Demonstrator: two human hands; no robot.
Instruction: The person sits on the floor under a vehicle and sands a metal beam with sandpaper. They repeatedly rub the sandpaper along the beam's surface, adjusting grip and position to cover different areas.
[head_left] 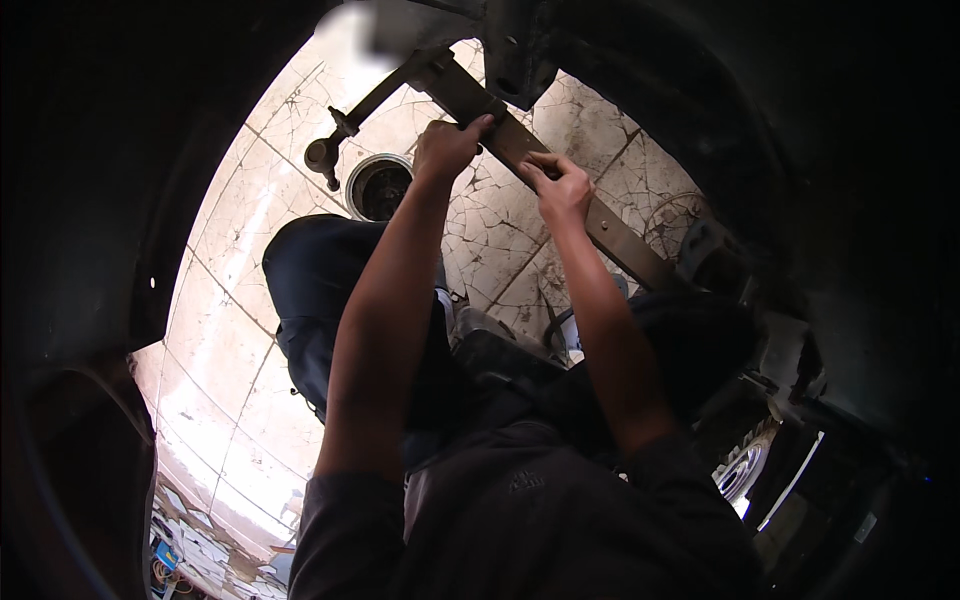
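Note:
A long flat brown-grey metal bar (628,245) runs slantwise from the upper middle to the lower right, with small holes or studs on its face. My left hand (450,148) is closed on the bar's near edge, its thumb along the top and its other fingers mostly hidden. Farther down the bar, my right hand (562,188) has its thumb and fingertips pinched together against the face. Whatever those fingertips hold, if anything, is too small to see. A rod with a ball-jointed end (322,155) sticks out leftward from the bar's upper end.
Dark vehicle-like metal parts (515,75) surround the view above and at the right. On the cracked tile floor (500,225) stands a round container (354,190) with dark contents. My bent knee (325,265) is beside it. A wheel (745,468) shows at lower right.

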